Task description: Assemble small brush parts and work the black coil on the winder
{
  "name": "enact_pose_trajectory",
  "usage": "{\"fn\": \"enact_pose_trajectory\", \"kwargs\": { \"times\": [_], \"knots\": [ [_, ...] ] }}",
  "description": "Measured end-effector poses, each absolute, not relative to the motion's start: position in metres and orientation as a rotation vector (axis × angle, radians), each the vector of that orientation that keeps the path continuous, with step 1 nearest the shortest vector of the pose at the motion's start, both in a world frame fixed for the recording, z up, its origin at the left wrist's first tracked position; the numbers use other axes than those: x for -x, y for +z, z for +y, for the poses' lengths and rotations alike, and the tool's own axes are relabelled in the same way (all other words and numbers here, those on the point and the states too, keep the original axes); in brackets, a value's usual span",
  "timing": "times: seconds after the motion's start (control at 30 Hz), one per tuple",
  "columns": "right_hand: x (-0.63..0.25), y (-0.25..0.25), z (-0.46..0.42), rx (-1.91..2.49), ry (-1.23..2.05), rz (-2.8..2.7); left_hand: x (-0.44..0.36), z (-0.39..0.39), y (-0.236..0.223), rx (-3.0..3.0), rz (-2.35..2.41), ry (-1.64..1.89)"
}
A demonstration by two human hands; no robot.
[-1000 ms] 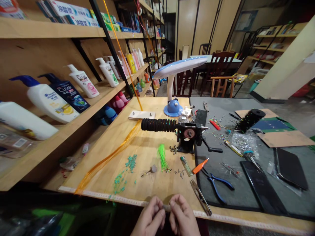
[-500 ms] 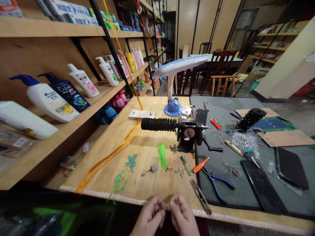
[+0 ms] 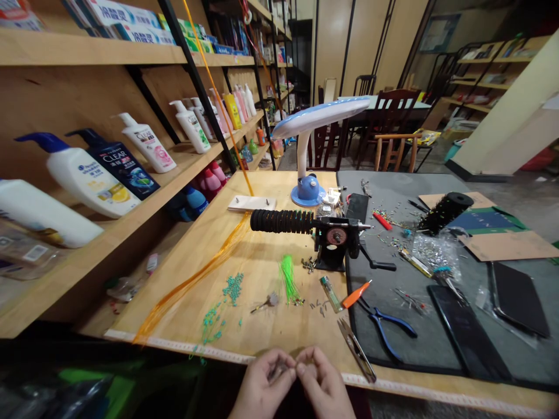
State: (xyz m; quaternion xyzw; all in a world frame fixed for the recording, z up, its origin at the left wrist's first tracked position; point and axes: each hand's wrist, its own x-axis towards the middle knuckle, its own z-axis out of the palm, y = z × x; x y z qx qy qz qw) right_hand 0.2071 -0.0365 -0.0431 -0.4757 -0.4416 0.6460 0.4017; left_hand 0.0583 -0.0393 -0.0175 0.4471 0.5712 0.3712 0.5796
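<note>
At the front edge of the wooden table (image 3: 262, 323), my left hand (image 3: 267, 381) and my right hand (image 3: 319, 378) meet with fingertips pinched together. Whatever they pinch is too small to make out. Beyond them lies a bundle of bright green line (image 3: 287, 278) with small metal bits at its lower end. Teal beads (image 3: 233, 288) are scattered to the left. Right of my hands rest thread snips (image 3: 357, 349), an orange-handled tool (image 3: 356, 295) and blue-handled pliers (image 3: 388, 331). A black hand-cranked winder (image 3: 334, 241) carries a ridged black roller (image 3: 282, 222).
Orange strands (image 3: 196, 273) run from a small white board (image 3: 252, 203) to the table's front left. A blue and white lamp (image 3: 307, 190) stands at the back. On the grey mat (image 3: 384, 192) lie a phone (image 3: 517, 297) and several small parts. Shelves with bottles (image 3: 146, 142) line the left.
My hands have drawn closer together, and their fingertips now meet. The things on the table have not moved.
</note>
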Motion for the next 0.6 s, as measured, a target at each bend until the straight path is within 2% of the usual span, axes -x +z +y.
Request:
{"fn": "enact_pose_trajectory", "kwargs": {
  "times": [0.3,0.6],
  "knots": [
    [-0.21,-0.032,-0.035,1.322,1.382,-1.56,-0.053,-0.038,0.0,-1.108,1.344,0.983],
    [-0.22,-0.038,-0.035,1.35,1.131,-1.782,-0.054,-0.032,-0.004,-0.925,1.319,1.085]
  ]
}}
